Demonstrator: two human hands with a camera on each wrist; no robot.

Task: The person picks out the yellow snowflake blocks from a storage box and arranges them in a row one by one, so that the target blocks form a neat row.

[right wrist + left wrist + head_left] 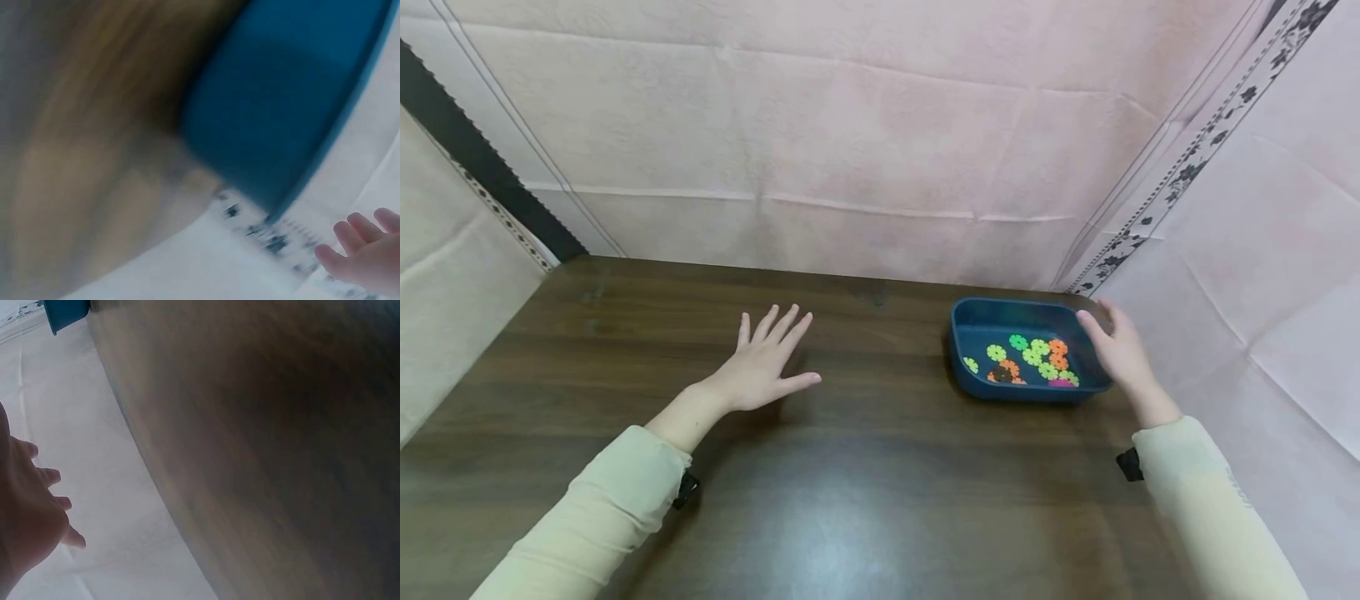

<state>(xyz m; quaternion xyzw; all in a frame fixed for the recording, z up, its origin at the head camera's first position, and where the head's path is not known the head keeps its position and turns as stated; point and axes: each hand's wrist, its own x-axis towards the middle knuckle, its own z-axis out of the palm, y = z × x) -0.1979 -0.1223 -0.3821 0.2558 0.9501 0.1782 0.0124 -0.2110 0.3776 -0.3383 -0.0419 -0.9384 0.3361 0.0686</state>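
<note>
A dark blue rectangular tub (1030, 392) stands on the right part of the table, with several small flower-shaped plastic pieces (1032, 357) in green, yellow, orange, pink and brown on its floor. Beside the tub's right end is my right hand (1123, 354), thumb and fingers apart with nothing between them. The right wrist view shows that hand (369, 256) with loosely bent fingers, a gap away from the tub's outer wall (269, 100). My left hand (760, 368) is spread wide over the table, left of the tub, and holds nothing.
The brown wood-grain table (850, 450) meets a pale cloth wall (850, 150) at its back edge. Another cloth wall (1270, 275) with a floral border rises close on the right, near the right hand. A third stands at the left.
</note>
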